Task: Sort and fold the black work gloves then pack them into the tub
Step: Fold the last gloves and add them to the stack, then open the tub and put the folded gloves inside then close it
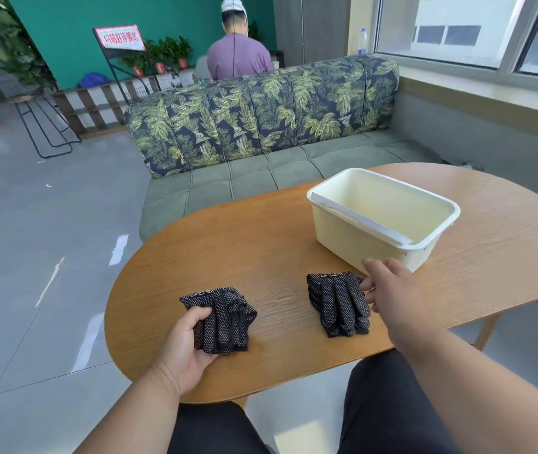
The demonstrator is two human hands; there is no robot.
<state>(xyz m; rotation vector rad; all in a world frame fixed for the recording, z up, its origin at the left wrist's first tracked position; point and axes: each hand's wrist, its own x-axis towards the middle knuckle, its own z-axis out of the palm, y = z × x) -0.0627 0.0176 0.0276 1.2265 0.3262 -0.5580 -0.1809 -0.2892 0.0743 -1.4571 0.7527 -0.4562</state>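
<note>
Two stacks of black work gloves with white grip dots lie on the oval wooden counter (261, 244), well apart from each other. The left glove stack (225, 317) sits near the counter's near-left edge, and the left hand (185, 345) grips it from the near side, thumb curled over the top of the fabric and fingers tucked beneath. The right glove stack (336, 303) lies closer to the middle of the near edge, cuffs pointing away and fingers pointing toward the person. The right hand (388, 290) reaches over from the right; its loosely curled fingers touch the stack's right side, though a firm pinch cannot be made out. Just beyond that hand stands the cream plastic tub (343, 237), rectangular, set at an angle toward the counter's far-right part, with nothing visible inside it. The person's dark-trousered knees show below the near edge. Past the counter's far edge runs a green sofa (261, 178) with a leaf-patterned backrest, and behind it another person (239, 57) sits facing away before a teal wall.
</note>
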